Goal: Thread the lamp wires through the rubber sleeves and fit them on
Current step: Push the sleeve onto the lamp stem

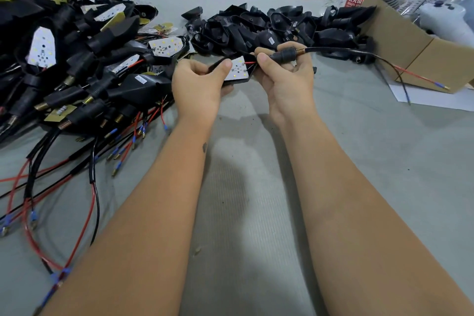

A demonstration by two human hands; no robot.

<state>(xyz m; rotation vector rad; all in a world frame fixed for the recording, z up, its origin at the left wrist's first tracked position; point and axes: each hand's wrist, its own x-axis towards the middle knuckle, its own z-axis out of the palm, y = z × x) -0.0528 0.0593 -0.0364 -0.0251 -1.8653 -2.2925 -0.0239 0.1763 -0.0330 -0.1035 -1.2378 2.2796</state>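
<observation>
2 hands (198,79) (284,77) hold lamp (237,69) and rubber sleeve (286,54).

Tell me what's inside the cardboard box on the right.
Nothing shows inside the cardboard box: its near wall hides the interior. A black cable from the right hand crosses in front of it.

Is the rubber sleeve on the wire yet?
On: the rubber sleeve, gripped by the right hand, surrounds the black cable running through.
</observation>
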